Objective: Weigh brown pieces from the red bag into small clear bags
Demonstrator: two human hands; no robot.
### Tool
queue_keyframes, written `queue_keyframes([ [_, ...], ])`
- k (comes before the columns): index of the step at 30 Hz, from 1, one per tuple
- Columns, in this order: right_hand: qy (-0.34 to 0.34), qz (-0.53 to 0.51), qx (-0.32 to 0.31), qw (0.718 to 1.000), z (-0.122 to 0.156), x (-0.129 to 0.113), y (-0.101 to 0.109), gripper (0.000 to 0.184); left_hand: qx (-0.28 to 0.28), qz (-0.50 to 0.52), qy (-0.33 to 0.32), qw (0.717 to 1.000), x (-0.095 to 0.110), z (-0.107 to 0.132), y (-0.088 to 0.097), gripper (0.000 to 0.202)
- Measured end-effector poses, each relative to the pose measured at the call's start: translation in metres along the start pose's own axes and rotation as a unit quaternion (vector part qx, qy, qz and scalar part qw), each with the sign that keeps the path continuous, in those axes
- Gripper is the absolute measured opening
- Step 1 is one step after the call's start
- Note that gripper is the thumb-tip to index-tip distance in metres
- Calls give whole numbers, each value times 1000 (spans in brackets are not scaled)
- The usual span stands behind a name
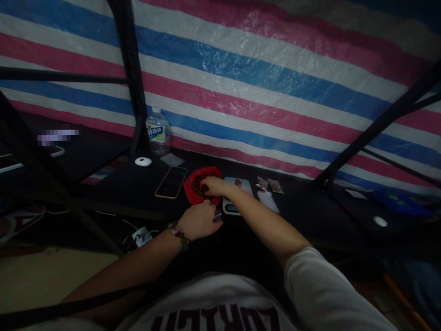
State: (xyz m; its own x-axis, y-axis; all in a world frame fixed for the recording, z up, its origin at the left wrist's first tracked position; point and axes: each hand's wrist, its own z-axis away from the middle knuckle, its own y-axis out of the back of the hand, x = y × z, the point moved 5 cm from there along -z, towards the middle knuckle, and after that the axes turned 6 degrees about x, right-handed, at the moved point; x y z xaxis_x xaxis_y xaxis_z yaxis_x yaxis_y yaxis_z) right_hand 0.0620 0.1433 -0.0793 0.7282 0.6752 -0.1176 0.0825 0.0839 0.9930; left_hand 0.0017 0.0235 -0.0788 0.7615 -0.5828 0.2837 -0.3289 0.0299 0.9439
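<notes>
A red plastic bag (pixel 190 195) stands open on the dark tabletop, with small brown pieces (pixel 197 186) inside. My right hand (pixel 214 186) reaches into it, fingers curled down among the pieces; what they grip is hidden. At the bag's near edge, my left hand (pixel 199 220) is closed on a small clear plastic bag (pixel 217 215) between thumb and fingers. Just right of the red bag lies a white kitchen scale (pixel 231 209), partly covered by my right forearm, with a small brownish thing (pixel 238 183) on its plate. Two small filled bags (pixel 275 186) lie farther right.
Flat clear bags (pixel 268 201) lie right of the scale. A phone (pixel 171 182), a white oval device (pixel 143 162), a clear sachet (pixel 172 160) and a plastic bottle (pixel 158 133) stand left. Dark metal posts (pixel 132 69) frame the table before a striped sheet (pixel 241 96).
</notes>
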Motion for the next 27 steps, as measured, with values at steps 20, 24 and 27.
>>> queue_keyframes([
  [20, 12, 16, 23, 1000, -6, 5, -4, 24, 4, 4, 1, 1000, 1, 2, 5, 41],
  [24, -8, -16, 38, 999, 0, 10, 5, 23, 5, 2, 3, 1000, 0, 1, 3, 39],
  [27, -15, -55, 58, 997, 9, 15, 20, 21, 6, 1, 6, 1000, -1, 1, 2, 38],
])
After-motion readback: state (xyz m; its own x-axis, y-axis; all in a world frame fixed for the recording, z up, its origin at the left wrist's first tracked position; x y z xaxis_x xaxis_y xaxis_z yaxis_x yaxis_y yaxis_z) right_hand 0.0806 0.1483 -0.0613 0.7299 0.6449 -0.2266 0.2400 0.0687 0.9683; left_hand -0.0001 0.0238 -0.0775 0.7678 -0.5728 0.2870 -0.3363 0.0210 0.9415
